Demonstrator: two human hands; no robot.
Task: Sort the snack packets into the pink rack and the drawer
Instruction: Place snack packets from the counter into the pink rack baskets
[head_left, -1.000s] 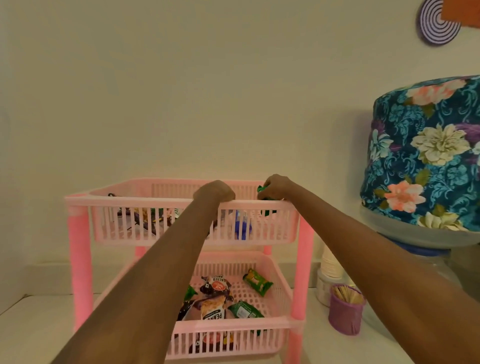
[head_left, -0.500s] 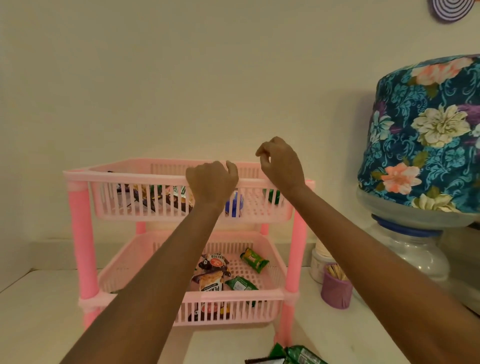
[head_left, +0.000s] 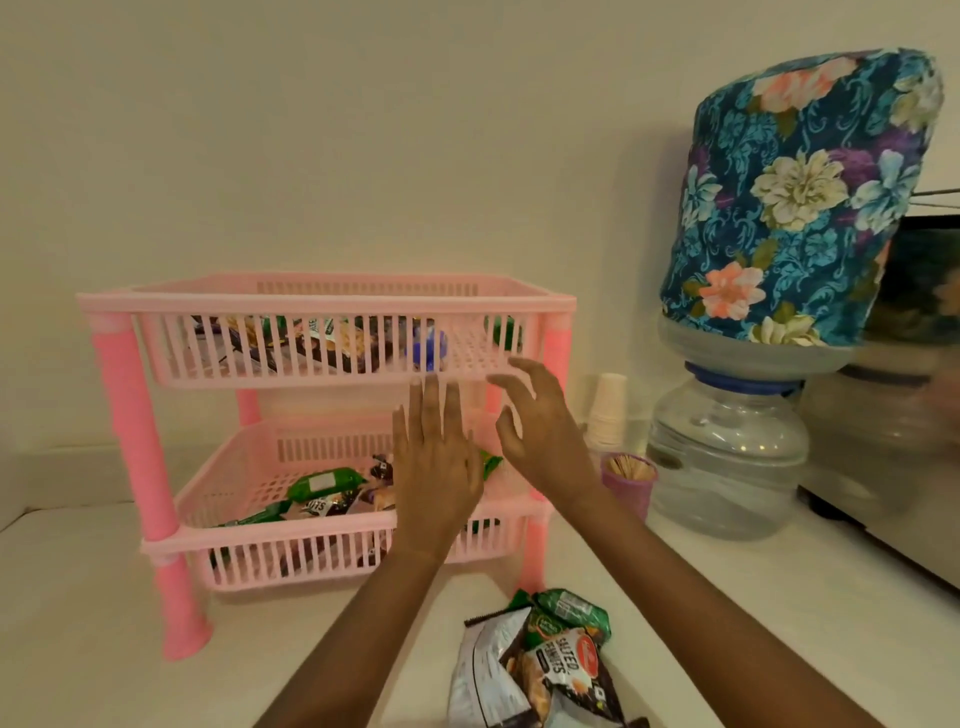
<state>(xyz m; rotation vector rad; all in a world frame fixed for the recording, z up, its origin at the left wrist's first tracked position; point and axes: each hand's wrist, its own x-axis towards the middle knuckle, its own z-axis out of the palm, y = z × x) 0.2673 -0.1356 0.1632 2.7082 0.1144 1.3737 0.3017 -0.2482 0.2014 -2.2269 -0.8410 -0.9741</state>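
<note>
The pink rack (head_left: 119, 374) has two basket tiers on the white counter. Its upper basket (head_left: 322, 300) holds several packets and a blue item (head_left: 427, 349). More packets lie in the lower basket (head_left: 291, 543), among them a green one (head_left: 324, 482). A pile of snack packets (head_left: 545, 660) lies on the counter in front of the rack's right leg. My left hand (head_left: 434, 467) is flat and open in front of the lower basket. Beside it, my right hand (head_left: 535, 426) has spread fingers, just below the upper basket's right corner. Neither hand holds anything.
A water dispenser bottle under a floral cover (head_left: 800, 197) stands at the right on its clear base (head_left: 727, 457). A stack of paper cups (head_left: 609, 410) and a purple toothpick holder (head_left: 629, 480) sit between it and the rack. A metal appliance (head_left: 893, 457) is far right.
Both hands have come down from the upper basket's rim and opened, now level with the gap between tiers. A green packet the right hand held stays in the upper basket. My view tilted down.
</note>
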